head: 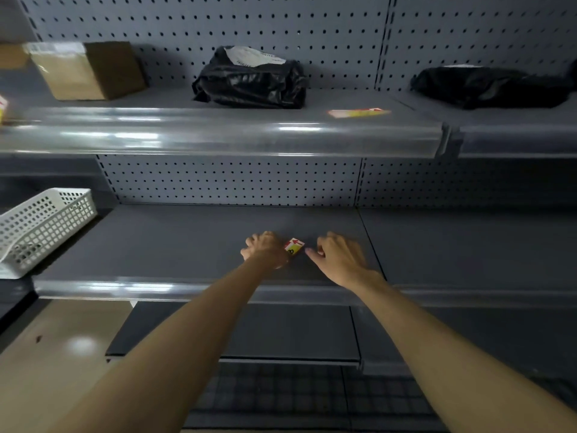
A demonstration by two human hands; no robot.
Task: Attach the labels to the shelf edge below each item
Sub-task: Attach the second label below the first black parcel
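My left hand rests on the middle shelf and holds a small red, white and yellow label by its left side. My right hand hovers just right of that label, fingers curled, apparently holding nothing. A second label lies flat on the upper shelf, right of a black plastic parcel. A cardboard box stands at the upper shelf's left and another black parcel at its right. The upper shelf edge is a glossy grey strip.
A white perforated basket sits at the left end of the middle shelf. A further label shows at the far left edge of the upper shelf. Grey pegboard backs the shelves. A lower shelf and tan floor lie below.
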